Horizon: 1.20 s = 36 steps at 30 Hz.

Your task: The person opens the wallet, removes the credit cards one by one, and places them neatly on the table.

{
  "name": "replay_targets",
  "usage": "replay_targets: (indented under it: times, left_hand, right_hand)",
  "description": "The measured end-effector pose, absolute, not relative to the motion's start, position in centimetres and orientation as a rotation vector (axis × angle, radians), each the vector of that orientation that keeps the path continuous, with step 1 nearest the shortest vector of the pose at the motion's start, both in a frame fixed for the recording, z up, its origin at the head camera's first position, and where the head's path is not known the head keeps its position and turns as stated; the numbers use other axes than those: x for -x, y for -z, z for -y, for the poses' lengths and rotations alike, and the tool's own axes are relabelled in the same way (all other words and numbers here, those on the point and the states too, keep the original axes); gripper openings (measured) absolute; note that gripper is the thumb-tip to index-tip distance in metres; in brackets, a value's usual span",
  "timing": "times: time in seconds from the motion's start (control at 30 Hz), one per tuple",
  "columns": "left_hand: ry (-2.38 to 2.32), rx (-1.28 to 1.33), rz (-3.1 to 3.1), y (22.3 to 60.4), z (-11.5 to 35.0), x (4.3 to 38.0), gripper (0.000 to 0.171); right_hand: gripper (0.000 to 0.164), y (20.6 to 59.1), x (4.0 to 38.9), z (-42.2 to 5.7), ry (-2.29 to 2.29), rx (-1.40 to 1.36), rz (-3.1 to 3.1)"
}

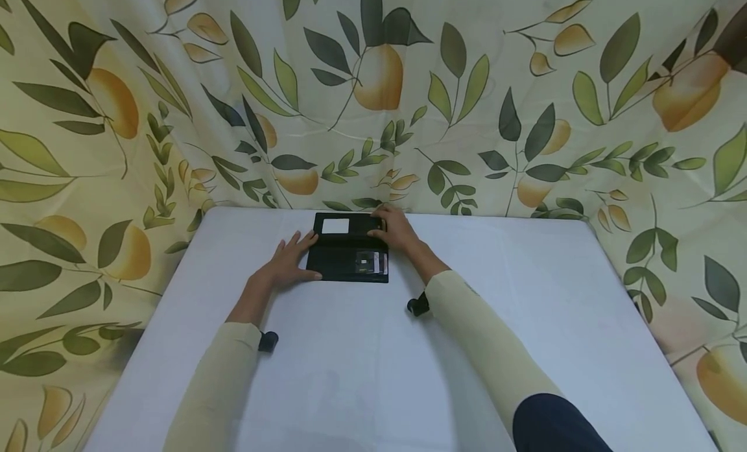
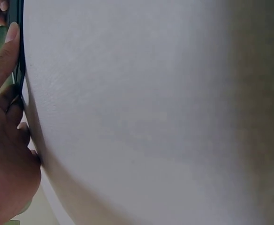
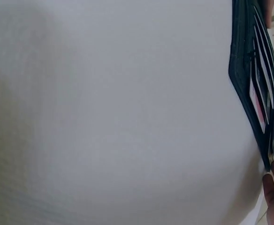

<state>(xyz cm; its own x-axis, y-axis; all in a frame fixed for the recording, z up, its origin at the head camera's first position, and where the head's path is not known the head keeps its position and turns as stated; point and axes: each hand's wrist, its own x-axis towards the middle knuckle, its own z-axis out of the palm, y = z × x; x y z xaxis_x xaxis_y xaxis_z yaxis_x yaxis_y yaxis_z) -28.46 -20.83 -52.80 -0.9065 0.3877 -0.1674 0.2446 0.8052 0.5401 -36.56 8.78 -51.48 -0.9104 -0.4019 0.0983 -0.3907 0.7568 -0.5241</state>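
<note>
White table (image 1: 362,368), left hand (image 1: 286,262) splayed, right hand (image 1: 398,230) apparently curled on wallet (image 1: 335,259).

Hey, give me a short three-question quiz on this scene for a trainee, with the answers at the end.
1. True or false: the black wallet lies open on the white tabletop.

2. In the head view, where is the white rectangle?
A) On the wallet's lower half
B) On the wallet's upper half
C) Beside the wallet

3. Which hand is at the wallet's upper right corner in the head view?

Key: 1. True. 2. B. 3. The right hand; the left hand is at the left edge.
</note>
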Motion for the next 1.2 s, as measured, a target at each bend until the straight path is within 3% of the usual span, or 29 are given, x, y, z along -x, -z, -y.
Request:
replay_targets:
  times: [0.33,1.2]
  left_hand:
    - [-0.774,-0.510,-2.724,52.22,20.72,28.62,0.100]
    - [-0.721,-0.487,-2.732,52.35,20.64,28.32,0.101]
  right_hand:
    - [0.064,51.83,37.07,-8.48,0.769,0.707,-2.995]
    - [0.055,51.86,36.96,-8.63,0.690,0.741,-3.026]
